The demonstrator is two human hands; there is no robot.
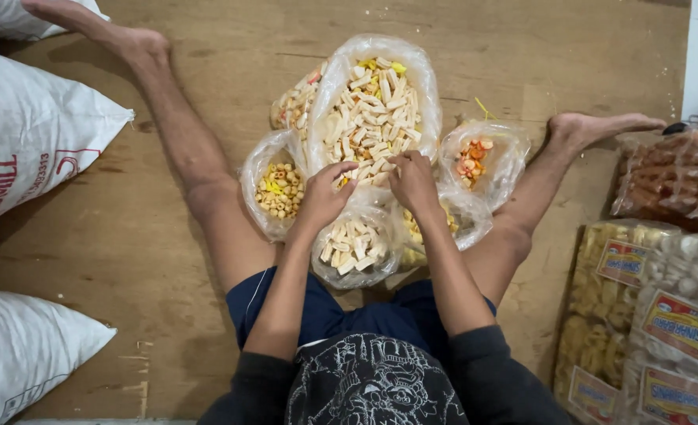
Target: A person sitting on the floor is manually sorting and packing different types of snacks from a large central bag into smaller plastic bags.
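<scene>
Left hand (323, 195): fingers pinched on the near rim of the big snack bag (374, 106)
Right hand (413, 179): gripping the same rim, just beside
Small bag (357, 245): under both hands
Floor (128, 236): wooden

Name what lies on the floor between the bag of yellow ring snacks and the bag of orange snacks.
In the head view, the large open bag of pale stick snacks lies between them, both hands at its near edge.

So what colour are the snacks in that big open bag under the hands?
Pale cream sticks, a few yellow; head view.
</scene>
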